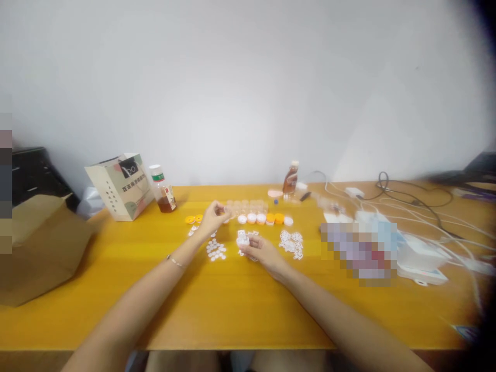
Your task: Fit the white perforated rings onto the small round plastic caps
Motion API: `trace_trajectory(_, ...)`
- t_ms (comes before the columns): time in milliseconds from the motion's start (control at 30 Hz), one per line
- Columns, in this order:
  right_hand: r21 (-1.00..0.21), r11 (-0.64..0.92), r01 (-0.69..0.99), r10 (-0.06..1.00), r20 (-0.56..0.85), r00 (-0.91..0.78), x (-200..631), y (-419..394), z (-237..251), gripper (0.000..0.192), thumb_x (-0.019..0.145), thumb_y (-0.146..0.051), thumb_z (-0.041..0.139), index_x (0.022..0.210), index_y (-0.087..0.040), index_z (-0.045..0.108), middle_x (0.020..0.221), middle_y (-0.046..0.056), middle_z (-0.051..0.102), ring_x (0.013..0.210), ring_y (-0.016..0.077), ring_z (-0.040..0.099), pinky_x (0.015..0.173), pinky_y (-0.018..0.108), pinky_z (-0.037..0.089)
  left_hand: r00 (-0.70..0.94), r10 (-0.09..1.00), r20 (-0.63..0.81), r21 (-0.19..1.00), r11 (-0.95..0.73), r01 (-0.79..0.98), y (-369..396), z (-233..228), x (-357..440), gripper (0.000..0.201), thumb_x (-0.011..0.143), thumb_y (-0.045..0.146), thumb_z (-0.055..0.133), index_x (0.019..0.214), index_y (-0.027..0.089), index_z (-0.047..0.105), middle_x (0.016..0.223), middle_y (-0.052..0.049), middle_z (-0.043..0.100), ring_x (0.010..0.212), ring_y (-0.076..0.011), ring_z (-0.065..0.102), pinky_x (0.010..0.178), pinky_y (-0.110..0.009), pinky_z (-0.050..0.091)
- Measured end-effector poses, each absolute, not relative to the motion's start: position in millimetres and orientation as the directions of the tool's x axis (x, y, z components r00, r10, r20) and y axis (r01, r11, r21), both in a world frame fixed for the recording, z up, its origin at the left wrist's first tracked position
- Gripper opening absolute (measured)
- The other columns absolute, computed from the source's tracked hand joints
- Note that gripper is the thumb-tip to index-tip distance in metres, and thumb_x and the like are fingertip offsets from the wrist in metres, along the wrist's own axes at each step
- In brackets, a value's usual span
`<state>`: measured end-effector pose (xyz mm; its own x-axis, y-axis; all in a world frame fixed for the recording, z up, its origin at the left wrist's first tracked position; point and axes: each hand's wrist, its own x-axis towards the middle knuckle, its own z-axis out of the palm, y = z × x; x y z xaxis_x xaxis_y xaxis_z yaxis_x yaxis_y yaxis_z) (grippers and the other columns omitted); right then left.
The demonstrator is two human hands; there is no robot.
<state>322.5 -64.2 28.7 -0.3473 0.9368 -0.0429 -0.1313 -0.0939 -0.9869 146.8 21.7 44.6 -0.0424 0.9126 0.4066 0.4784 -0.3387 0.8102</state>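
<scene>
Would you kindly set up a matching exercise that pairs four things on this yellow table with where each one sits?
Things:
1. paper bag
2. bottle with a green-banded label
3. pile of white round pieces
4. brown bottle

Places:
A. just below the left hand
B. far side of the table, right of centre, near the wall
C. at the left end of the table
D. right beside the paper bag, on its right

Pairs: 1-C, 2-D, 3-A, 4-B

Soft even light, blurred vignetted edges
</scene>
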Motion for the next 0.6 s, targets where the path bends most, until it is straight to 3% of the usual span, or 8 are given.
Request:
trace_trajectory(67, -0.988, -0.085, -0.128, 0.938, -0.036, -0.344, 322.7, -64.7, 30.3, 0.037, 0.058, -0.033, 0.071, 0.091, -0.018, 0.062, 0.078, 0.001, 0.062, 0.066, 0.0106, 0.053, 0.059, 0.022, 0.038, 0.045, 0.9, 0.433, 0.89, -0.435, 0.138, -4.6, 45.9, 149.8, 0.021, 0.068, 0.028, 0.061, 0.08, 0.015, 0.048, 0.076, -0.001, 0.058, 0.073, -0.0122, 0.056, 0.07, -0.025, 0.043)
trace_trajectory(167, -0.991, -0.068, -0.117, 0.933, -0.022, -0.358, 322.6, -64.9, 31.4, 0.039, 0.059, -0.033, 0.071, 0.094, -0.019, 0.062, 0.078, 0.001, 0.062, 0.066, 0.0106, 0.052, 0.06, 0.022, 0.038, 0.127, 0.884, 0.45, 0.893, -0.444, -0.071, -37.3, 44.1, 155.1, 0.028, 0.071, 0.026, 0.06, 0.094, 0.017, 0.047, 0.081, -0.002, 0.058, 0.077, -0.0124, 0.057, 0.073, -0.026, 0.044)
trace_trajectory(300, -0.996, -0.039, -0.084, 0.926, -0.004, -0.377, 322.6, -63.5, 29.8, 0.037, 0.059, -0.035, 0.07, 0.091, -0.019, 0.063, 0.077, 0.0, 0.062, 0.064, 0.0097, 0.051, 0.06, 0.023, 0.038, 0.133, 0.863, 0.488, 0.873, -0.484, -0.059, -52.8, 37.5, 161.5, 0.027, 0.071, 0.025, 0.062, 0.094, 0.017, 0.051, 0.093, -0.005, 0.057, 0.085, -0.014, 0.055, 0.079, -0.027, 0.043)
trace_trajectory(600, -0.999, -0.012, -0.033, 0.922, 0.001, -0.387, 322.0, -65.4, 31.1, 0.038, 0.059, -0.035, 0.07, 0.091, -0.017, 0.062, 0.077, 0.001, 0.061, 0.065, 0.0107, 0.052, 0.062, 0.024, 0.038, 0.038, 0.839, 0.543, 0.838, -0.544, 0.041, -52.3, 34.4, 162.3, 0.027, 0.07, 0.027, 0.063, 0.094, 0.017, 0.053, 0.093, -0.005, 0.059, 0.084, -0.0142, 0.056, 0.079, -0.027, 0.043)
